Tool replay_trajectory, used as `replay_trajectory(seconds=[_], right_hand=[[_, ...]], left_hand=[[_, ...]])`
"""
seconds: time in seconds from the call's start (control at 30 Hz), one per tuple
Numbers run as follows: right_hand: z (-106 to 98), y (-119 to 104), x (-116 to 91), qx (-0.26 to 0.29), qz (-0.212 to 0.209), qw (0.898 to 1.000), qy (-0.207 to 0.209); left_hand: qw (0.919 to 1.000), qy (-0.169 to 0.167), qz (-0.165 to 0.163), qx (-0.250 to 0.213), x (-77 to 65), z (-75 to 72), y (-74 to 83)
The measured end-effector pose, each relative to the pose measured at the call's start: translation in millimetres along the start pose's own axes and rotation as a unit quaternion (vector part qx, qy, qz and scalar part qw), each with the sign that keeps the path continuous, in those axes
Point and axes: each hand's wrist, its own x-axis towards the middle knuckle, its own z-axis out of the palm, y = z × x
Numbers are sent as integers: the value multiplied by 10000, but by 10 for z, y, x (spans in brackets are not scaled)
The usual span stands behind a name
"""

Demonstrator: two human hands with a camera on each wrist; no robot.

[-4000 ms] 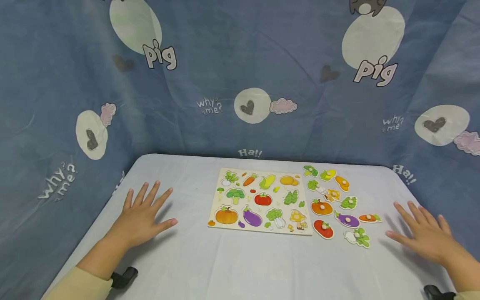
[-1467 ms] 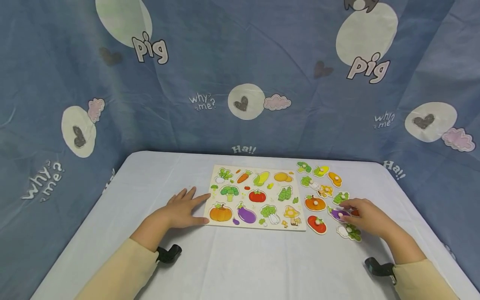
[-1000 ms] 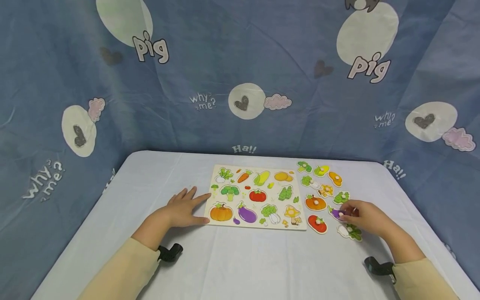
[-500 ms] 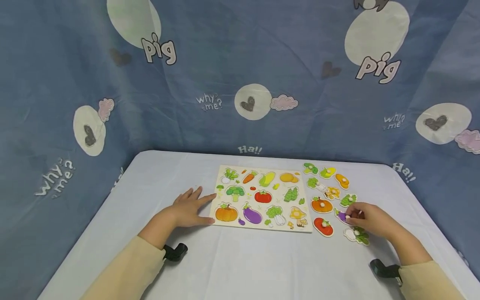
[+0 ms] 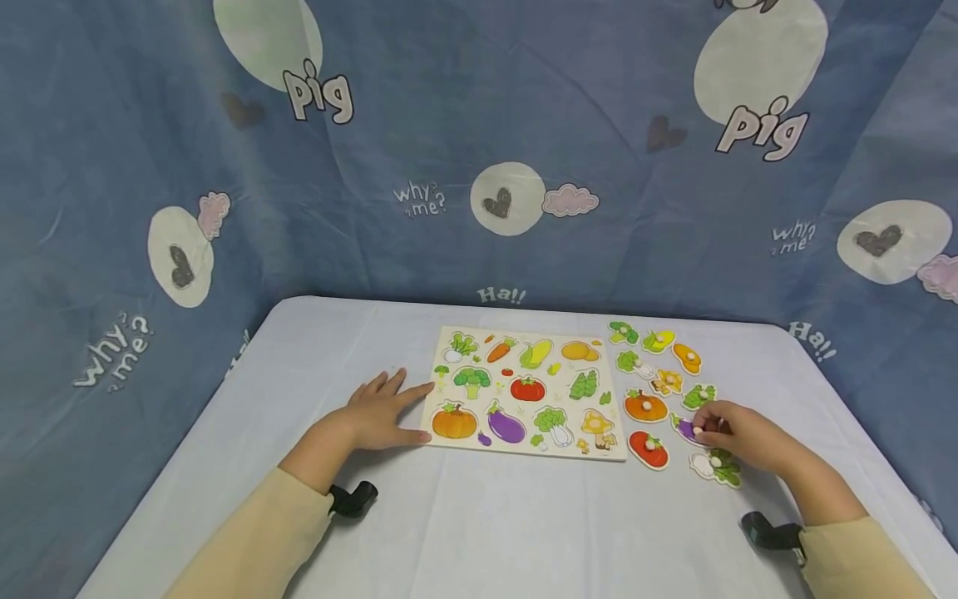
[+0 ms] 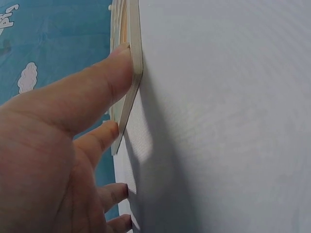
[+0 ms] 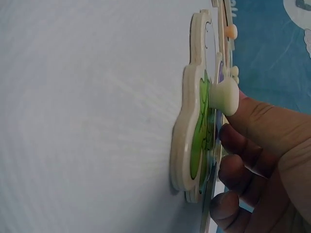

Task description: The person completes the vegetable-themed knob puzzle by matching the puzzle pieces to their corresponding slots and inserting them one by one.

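Observation:
A wooden vegetable puzzle board point(image 5: 554, 399) lies on the white table. My left hand point(image 5: 382, 416) is spread at its left side. In the left wrist view its thumb point(image 6: 119, 73) and index finger point(image 6: 104, 136) rest against the board's edge. At the right, my right hand point(image 5: 748, 437) pinches at the knob of the eggplant piece point(image 5: 684, 428), which lies on the table. The exact contact is partly hidden. A radish piece point(image 5: 724, 469) lies just below that hand; in the right wrist view its white knob point(image 7: 226, 95) covers the thumb tip. The carrot piece is hidden beneath the hand.
Beside the board lie several knobbed pieces, including a tomato point(image 5: 648, 450), a pumpkin point(image 5: 636, 405), peas point(image 5: 696, 397), a mushroom point(image 5: 669, 380), a potato point(image 5: 686, 358), corn point(image 5: 654, 341) and broccoli point(image 5: 623, 332). A patterned blue cloth point(image 5: 419, 258) hangs behind the table.
From spread above the table, both hands have come inward: the left to the board's edge, the right over the carrot to the eggplant piece. Over the last second they hold nearly still.

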Motion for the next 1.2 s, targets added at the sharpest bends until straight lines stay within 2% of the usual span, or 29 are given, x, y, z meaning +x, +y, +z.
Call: replay_trajectory(seconds=[0.2,0.5,0.67,0.87,1.2], right_hand=[[12,29,-2,17,-125,9999,41],[-53,-54,-59,216,74,9993,295],[-87,-214,-84,438,100,9980,449],[-96,-508,-92,669,-146,9964,509],[-45,-788,37,755,-486,9946,518]], left_hand=[[10000,-15,8,10,-14,-12,3],[10000,-3,37,11,-17,-24,-6],[10000,-22,41,-20,-13,-25,-8],[10000,-17,30,-23,-7,-23,1],[10000,-9,21,-94,-11,-18,1]])
